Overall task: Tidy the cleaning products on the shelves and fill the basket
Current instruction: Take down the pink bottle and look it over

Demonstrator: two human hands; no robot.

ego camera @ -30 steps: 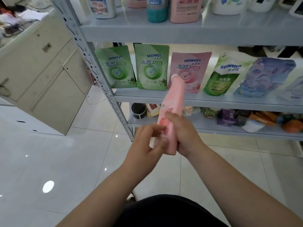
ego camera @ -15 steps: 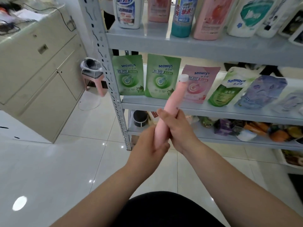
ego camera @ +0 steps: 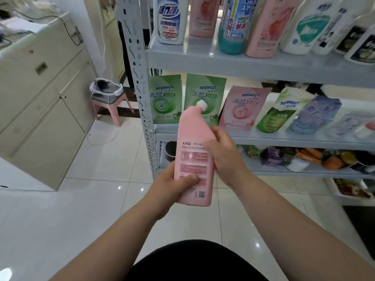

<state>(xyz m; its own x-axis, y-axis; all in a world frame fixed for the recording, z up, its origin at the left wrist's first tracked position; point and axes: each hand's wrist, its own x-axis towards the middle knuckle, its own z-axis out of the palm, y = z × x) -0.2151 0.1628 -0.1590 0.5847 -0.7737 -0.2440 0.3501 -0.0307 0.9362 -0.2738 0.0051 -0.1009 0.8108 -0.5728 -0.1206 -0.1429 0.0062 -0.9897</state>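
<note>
Left hand [ego camera: 176,184] grips the tall pink plastic bottle [ego camera: 193,159] low, thumb across its label. Right hand [ego camera: 224,154] clasps its side, fingers apparently curled behind, before the grey metal shelf [ego camera: 253,66].

Bright, even indoor light with faint, soft shadows. Small hard glints on the glossy floor tiles [ego camera: 119,187] point to lamps overhead, probably ceiling fittings. A pale sheen washes the top shelf [ego camera: 203,57], while the lower shelf [ego camera: 284,172] sits dimmer. The wide lens bows the shelf upright [ego camera: 140,78] and tilts the upper-right bottles [ego camera: 355,37]. The right-edge pouches [ego camera: 349,122] smear, and the small print on the pink bottle [ego camera: 192,159] is soft.
</note>
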